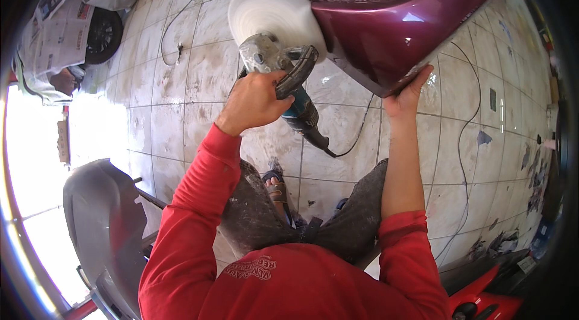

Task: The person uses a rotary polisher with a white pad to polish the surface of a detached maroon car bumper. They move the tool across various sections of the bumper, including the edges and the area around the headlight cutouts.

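Observation:
My left hand (256,100) is closed round the looped black front handle of an angle polisher (260,53). A wide white buffing pad (274,11) is fitted to its head, and its right rim meets or nearly meets the side of a glossy purple car bumper (386,34). The polisher's teal and black body hangs below my hand, with its cord trailing off the end. My right hand (405,94) holds the bumper's lower corner from beneath, some of its fingers hidden by the panel.
Stained pale tiles (338,133) cover the floor. A thin black cable (463,145) runs along it on the right, another with a plug (178,55) at upper left. A paper-covered object with a black wheel (104,35) stands far left, a dark grey panel (102,217) near left.

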`<state>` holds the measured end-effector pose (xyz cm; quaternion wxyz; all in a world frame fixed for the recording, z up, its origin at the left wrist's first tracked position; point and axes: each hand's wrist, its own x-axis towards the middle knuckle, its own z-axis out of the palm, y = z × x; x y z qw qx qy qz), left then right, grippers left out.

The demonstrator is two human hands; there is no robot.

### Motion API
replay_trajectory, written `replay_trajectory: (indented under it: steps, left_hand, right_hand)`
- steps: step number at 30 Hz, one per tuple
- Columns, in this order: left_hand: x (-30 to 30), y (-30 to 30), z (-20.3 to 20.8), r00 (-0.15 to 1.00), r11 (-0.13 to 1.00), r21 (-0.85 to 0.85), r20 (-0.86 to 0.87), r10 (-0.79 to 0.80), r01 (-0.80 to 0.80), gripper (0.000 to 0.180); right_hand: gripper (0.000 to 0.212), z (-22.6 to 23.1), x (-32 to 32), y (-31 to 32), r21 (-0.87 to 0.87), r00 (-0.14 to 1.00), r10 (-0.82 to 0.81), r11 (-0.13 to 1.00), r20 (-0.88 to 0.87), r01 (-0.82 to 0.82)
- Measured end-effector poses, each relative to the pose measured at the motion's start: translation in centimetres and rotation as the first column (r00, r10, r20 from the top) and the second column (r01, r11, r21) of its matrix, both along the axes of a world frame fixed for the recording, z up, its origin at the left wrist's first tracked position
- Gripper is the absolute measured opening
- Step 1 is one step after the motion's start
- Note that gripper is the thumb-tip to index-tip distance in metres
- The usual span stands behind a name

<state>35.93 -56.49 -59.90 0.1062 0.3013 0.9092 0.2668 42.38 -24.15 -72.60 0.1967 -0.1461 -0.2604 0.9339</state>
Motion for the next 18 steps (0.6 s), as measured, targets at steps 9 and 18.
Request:
replay_trajectory:
  steps: [9,18]
  left_hand:
    - [5.8,2.9,5.8,0.984,0.968,0.179,-0.010,-0.176,0.175,0.023]
    - [4.7,4.5,4.0,0.974,0.990,0.106,0.215,0.073,-0.097,0.031]
  right_hand:
    - [0.093,0.8,0.0,-0.5,-0.041,0.996,-0.020,0.999,0.092,0.024]
    - [0.088,-1.9,-0.9,1.2,-0.085,0.996,0.011,0.996,0.091,-0.004]
